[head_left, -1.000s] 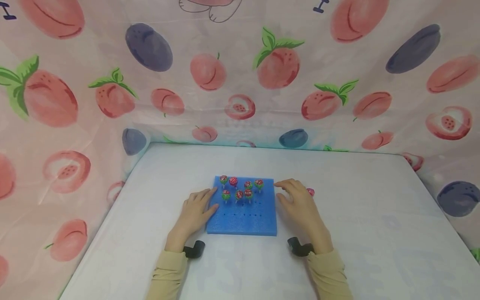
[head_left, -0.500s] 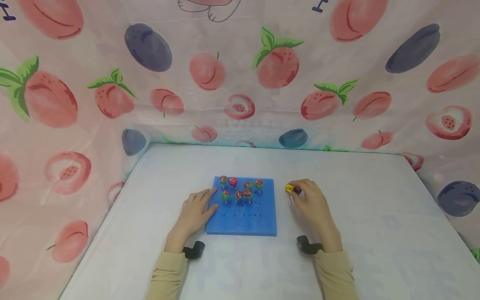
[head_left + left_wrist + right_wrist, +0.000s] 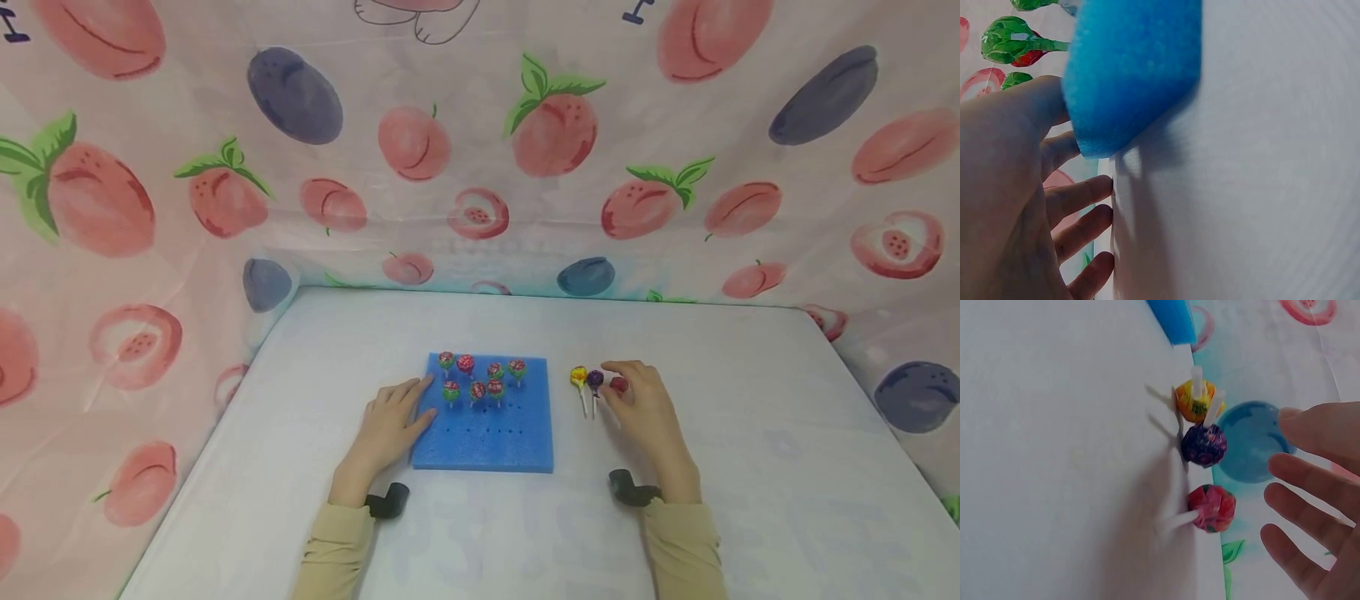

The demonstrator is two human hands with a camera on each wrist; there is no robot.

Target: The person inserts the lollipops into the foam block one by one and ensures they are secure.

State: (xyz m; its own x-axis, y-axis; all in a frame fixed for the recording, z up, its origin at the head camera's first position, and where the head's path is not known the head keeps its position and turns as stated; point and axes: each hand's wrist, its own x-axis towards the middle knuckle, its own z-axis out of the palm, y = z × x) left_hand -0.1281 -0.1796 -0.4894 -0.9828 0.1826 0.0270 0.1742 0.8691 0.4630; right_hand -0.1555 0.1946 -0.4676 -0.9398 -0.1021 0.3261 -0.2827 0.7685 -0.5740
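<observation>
We've got L hand (image 3: 384,425) spread, touching blue foam board (image 3: 487,452); R hand (image 3: 647,408) spread too, nr red lollipop (image 3: 1212,509).

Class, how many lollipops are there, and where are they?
10: four lollipops toward the far edge of the blue board, three in front, and a yellow one, a purple one and a red one on the table to the board's right. The right hand might hide another.

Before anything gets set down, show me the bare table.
Bare: table right of the right hand, left of the left hand, and between the blue board and patterned cloth. Crowded: the board's far half, with seven lollipops, and by the right hand, with three loose lollipops.
</observation>
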